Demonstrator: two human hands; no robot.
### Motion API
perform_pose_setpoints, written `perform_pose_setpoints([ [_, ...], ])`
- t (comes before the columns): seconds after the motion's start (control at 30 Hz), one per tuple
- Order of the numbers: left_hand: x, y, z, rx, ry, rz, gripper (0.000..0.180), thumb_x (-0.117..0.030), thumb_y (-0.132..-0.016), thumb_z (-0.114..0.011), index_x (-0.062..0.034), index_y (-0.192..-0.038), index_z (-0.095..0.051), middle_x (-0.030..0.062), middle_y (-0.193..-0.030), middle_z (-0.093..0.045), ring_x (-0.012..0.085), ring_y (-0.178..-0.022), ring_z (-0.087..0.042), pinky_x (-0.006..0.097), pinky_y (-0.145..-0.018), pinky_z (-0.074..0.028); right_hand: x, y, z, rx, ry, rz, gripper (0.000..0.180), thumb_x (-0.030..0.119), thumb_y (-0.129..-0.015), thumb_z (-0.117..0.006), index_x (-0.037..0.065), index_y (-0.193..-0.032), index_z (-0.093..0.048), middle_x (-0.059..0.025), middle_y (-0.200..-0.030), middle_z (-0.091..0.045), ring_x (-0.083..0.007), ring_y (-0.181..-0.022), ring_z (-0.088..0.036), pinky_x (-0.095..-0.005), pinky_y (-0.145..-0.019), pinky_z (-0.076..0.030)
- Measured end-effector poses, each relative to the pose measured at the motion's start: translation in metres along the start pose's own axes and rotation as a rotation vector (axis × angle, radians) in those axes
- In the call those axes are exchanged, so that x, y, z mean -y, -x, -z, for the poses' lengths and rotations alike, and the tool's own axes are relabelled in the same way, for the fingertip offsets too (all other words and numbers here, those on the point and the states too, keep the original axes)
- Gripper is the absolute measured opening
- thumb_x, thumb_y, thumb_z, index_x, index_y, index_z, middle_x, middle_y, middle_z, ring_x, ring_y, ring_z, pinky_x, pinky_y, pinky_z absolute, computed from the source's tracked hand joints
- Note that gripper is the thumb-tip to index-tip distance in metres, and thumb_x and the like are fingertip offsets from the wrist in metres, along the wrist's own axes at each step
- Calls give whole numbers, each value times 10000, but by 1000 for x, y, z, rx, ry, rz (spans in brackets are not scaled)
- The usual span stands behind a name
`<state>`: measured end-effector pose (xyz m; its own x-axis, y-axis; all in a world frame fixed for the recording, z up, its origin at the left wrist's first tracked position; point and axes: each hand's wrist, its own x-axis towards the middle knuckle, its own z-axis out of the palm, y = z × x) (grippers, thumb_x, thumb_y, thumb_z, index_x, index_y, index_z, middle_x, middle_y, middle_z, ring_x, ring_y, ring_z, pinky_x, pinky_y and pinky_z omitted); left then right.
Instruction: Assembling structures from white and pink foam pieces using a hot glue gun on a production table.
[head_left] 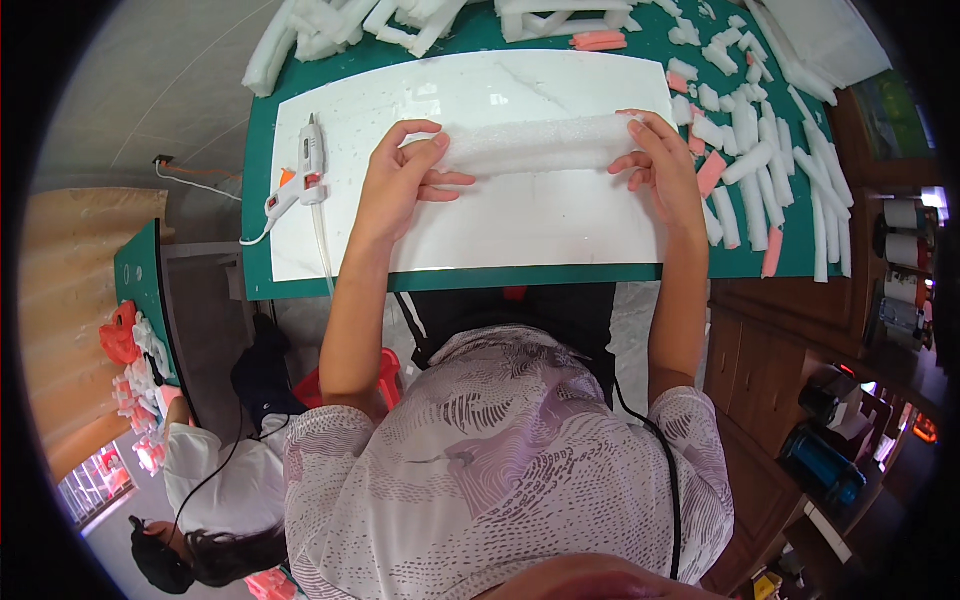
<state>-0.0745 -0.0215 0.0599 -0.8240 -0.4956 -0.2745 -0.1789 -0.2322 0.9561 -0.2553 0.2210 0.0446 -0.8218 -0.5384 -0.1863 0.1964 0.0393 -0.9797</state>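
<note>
Stretched between my two hands is a long white foam bar (540,145), level over the white board (530,230). My left hand (405,175) pinches its left end with thumb and fingers. The right end sits between the thumb and fingers of my right hand (660,165). To the left of my left hand, a white glue gun (312,160) with an orange trigger lies on the board, with a clear glue stick (322,240) coming out of its back end.
Loose white foam strips (770,180) and some pink foam pieces (711,173) cover the right side of the green table (258,160). White foam frames (560,22) lie along the far edge. At lower left, another person (220,480) sits by a second green table (145,270).
</note>
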Motion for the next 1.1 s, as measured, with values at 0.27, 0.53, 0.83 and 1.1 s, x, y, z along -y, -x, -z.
perform_pose_setpoints([
  [0.27,1,-10,5,3,17,-13,293,-184,-951,-601,15,-1152,-526,147,-846,-678,283,-746,-730,232,-490,-550,-1,-5,4,43,-42,-9,357,284,-937,-591,-14,-1134,-589,-65,-932,-606,-150,-681,-676,-184,-495,-462],
  [0.53,11,-18,12,22,59,-54,320,-200,-945,-610,27,-1157,-530,126,-901,-637,285,-711,-727,196,-422,-505,-7,-1,6,76,-48,5,269,252,-963,-568,9,-1078,-578,-32,-884,-604,-148,-714,-689,-189,-476,-481],
  [0.83,12,-13,13,40,58,-39,175,-130,-928,-613,0,-1032,-559,75,-765,-658,252,-706,-728,205,-428,-484,-11,5,6,63,-75,-4,267,232,-957,-580,-1,-1087,-573,-22,-852,-582,-154,-710,-693,-187,-463,-481],
  [1.1,11,-14,11,35,59,-22,165,-131,-927,-617,-14,-1028,-560,69,-755,-671,244,-708,-729,204,-426,-475,-12,2,8,58,-87,-13,237,192,-975,-540,-1,-1110,-566,-72,-953,-640,-153,-720,-694,-186,-465,-482],
])
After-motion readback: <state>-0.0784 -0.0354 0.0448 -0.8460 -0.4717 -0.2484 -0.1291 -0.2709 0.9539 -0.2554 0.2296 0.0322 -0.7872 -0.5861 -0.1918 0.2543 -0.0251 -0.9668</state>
